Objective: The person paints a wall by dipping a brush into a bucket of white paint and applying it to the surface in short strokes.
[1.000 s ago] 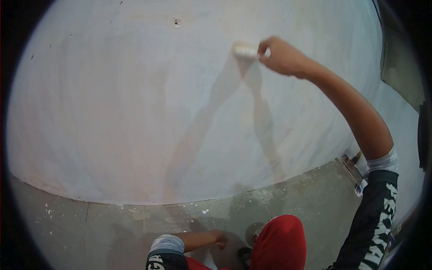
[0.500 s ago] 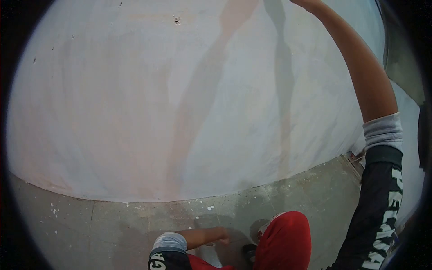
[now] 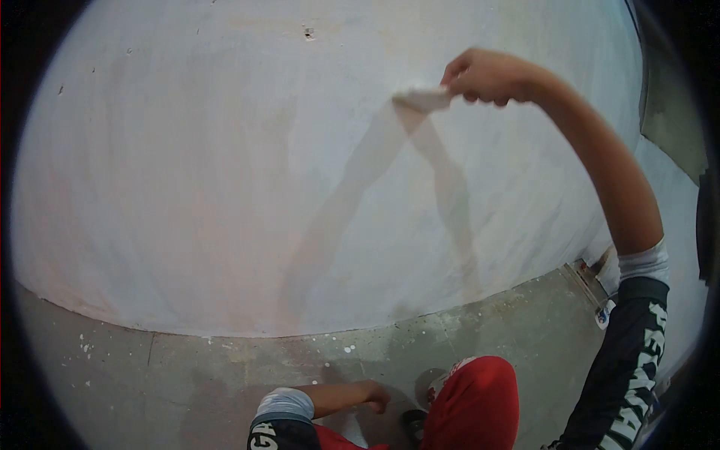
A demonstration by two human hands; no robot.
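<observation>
My right hand (image 3: pixel 487 77) is up against the pale wall (image 3: pixel 225 165), closed around a flat, whitish paintbrush (image 3: pixel 424 99). The brush points left, and its darker tip meets the wall surface; motion blurs it slightly. Low in the view, my left hand (image 3: pixel 374 395) hangs in front of my body with its fingers bent loosely downward. Nothing shows in that hand, though its palm side is hidden. It is over the floor (image 3: pixel 187 375), left of my red-clothed knee (image 3: pixel 476 401).
Paint spots (image 3: pixel 349 349) mark the grey floor along the wall's foot. A small hole (image 3: pixel 309 34) is in the upper wall. At the right corner lie thin strips (image 3: pixel 581 281) and a small white-and-blue object (image 3: pixel 604 313). A dark shoe (image 3: pixel 413 424) shows below.
My right hand has come down and left along the wall, bringing the paintbrush into view from above the frame. My left hand has stayed nearly in place.
</observation>
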